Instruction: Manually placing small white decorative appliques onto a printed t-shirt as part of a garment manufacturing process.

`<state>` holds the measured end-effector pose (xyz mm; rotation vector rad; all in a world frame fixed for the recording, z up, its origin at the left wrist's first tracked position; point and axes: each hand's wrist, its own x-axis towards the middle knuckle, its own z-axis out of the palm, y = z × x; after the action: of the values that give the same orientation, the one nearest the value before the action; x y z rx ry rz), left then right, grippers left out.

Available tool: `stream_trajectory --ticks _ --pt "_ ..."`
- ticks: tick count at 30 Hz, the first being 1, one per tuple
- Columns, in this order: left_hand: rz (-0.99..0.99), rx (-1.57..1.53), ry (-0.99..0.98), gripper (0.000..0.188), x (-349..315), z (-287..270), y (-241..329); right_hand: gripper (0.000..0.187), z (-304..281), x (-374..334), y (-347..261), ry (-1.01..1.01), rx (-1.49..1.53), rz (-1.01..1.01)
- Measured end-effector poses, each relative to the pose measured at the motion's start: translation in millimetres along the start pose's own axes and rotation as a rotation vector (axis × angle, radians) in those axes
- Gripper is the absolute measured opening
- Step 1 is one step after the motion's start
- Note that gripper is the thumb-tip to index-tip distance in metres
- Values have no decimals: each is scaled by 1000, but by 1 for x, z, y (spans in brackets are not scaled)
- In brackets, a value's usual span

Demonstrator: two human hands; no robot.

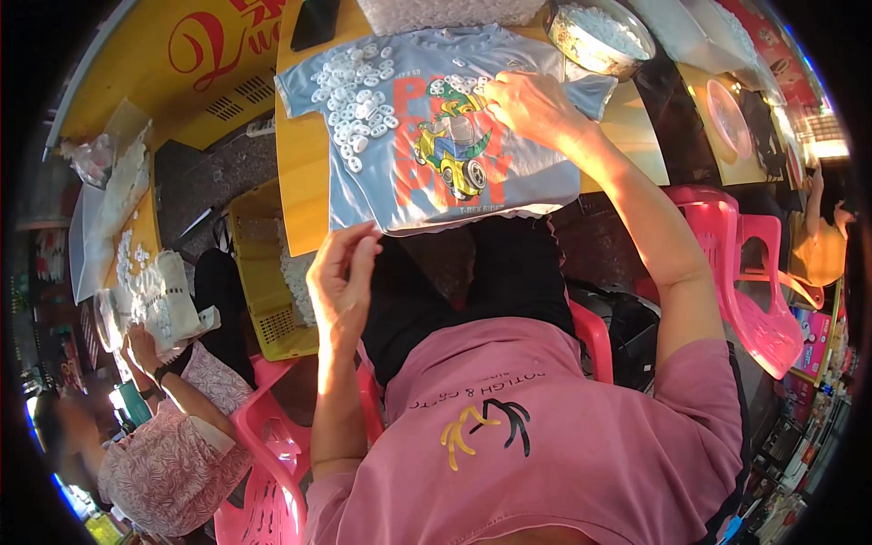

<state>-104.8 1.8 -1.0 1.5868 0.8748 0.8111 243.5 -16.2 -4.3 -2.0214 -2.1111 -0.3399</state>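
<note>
On our table (304, 154), blue shirt (536, 177) spread flat, white pieces (356, 95) heaped on its left half, our right hand (527, 104) fingers curled onto its print, our left hand (341, 282) pinching its hem, tin (595, 41) beyond, co-worker (163, 454) at left.

— Where does the T-shirt (436, 136) lie?
— Flat on the tabletop (304, 163), hem over its near edge, small buttons (354, 100) piled on its left half.
— And the round tin (599, 36)?
— At the far right corner, behind the sleeve.
</note>
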Motion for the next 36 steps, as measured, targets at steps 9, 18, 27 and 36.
stream_trajectory --ticks 9,18,27,36 --pt "97 48 -166 17 36 53 12 14 3 -17 12 159 321 71" --pt "327 219 -297 15 104 111 19 13 -29 -47 5 325 753 523" --pt "609 728 -353 23 149 165 12 10 -10 -80 5 477 838 467" --pt "289 529 -479 31 163 154 27 12 -22 -86 -3 397 1065 599"
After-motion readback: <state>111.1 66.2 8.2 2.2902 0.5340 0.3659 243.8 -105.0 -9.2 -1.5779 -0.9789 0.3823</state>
